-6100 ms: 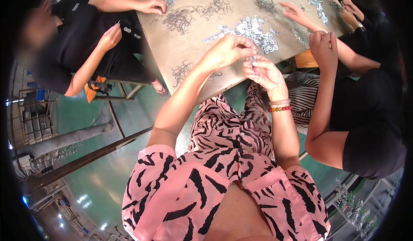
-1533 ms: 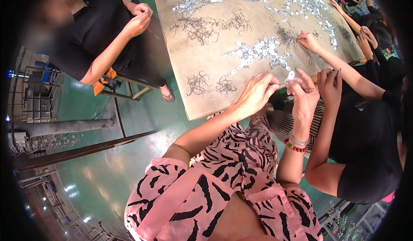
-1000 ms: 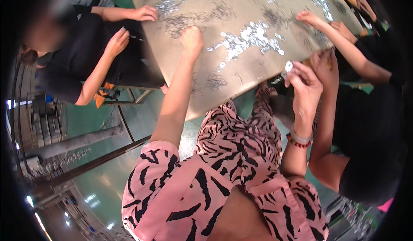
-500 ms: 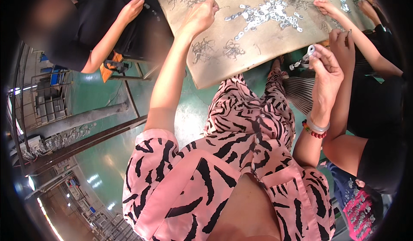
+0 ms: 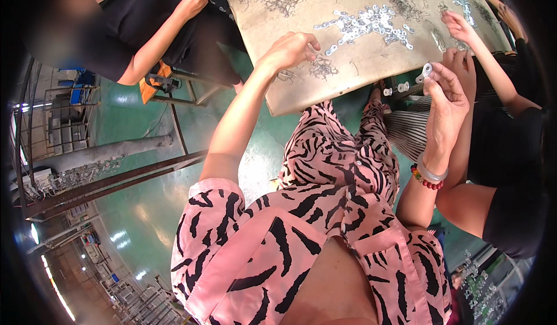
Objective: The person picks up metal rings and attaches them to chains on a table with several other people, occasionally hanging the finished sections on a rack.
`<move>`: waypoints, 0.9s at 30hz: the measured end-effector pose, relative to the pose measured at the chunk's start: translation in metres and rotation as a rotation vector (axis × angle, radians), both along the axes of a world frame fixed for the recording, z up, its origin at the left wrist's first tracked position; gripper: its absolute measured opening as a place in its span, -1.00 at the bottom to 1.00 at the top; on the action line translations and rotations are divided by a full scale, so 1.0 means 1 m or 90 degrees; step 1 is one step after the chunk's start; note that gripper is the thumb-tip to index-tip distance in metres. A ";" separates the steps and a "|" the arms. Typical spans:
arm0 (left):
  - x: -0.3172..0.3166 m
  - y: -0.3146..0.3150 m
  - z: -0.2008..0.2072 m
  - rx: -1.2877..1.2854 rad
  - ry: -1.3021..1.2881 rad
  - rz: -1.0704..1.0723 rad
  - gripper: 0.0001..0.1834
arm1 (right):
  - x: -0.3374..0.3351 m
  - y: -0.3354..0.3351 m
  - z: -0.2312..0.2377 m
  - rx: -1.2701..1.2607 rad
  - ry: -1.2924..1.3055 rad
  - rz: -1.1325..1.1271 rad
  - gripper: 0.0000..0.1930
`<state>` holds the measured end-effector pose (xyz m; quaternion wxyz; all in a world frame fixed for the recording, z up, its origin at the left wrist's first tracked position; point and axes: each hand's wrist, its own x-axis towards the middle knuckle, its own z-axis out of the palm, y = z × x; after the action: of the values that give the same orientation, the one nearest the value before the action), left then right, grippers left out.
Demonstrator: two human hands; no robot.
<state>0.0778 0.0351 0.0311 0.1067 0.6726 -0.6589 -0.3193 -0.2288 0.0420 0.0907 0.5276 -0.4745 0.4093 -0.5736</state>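
Note:
My right hand is closed on a small silver metal tab with a round hole, pinched between thumb and fingers beyond the table's near edge. More linked metal tabs dangle beside it in a short chain. Over the table's near left part, my left hand is open, its fingers slightly curled and apart, with nothing visible in them. Just past its fingertips lies a small pile of dark wire hooks. A heap of silver metal tabs is spread farther up the table.
The tan-covered table carries more piles of wire hooks at the far side. Co-workers' hands are close: one hand at left, another hand over the table at right, and an arm right beside mine. An orange stool stands left.
My left hand has come nearer, from beside the tab heap toward the near hook pile, and its fingers have parted. My right hand stays nearly in place; the dangling chain has swung slightly.

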 end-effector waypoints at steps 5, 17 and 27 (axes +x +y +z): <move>-0.003 -0.006 -0.006 -0.043 -0.001 -0.015 -0.72 | -0.002 0.000 0.007 0.012 0.008 -0.009 -0.76; 0.026 -0.014 0.024 0.045 0.095 0.057 -0.70 | -0.010 -0.004 0.012 0.008 0.014 -0.011 -0.75; 0.074 0.015 0.019 0.136 0.059 0.118 -0.68 | -0.011 -0.011 0.008 -0.023 0.023 -0.017 -0.72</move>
<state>0.1519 0.0500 0.0505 0.0944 0.7226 -0.5506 -0.4071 -0.2396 0.0313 0.0990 0.5035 -0.4888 0.4148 -0.5793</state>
